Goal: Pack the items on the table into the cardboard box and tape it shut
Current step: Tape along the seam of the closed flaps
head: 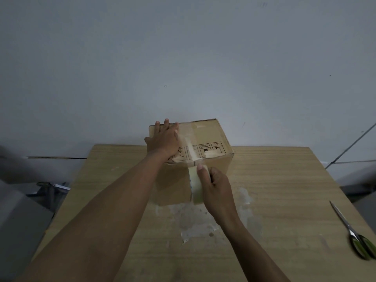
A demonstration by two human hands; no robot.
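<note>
Taping step in hand: closed cardboard box (211, 135) at far side of table (284, 180) is pressed flat by left hand (162, 141), fingers straight. Tape roll (195, 186) is gripped by right hand (215, 186) against the front face. Cutting is likely needed next; scissors (354, 235) lie well apart.

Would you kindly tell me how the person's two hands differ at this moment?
The left hand lies flat, fingers straight, on top of the cardboard box; the right hand curls round the tape roll. The left hand is up on the lid, the right hand lower, at the front face. Both are at the same box.
</note>
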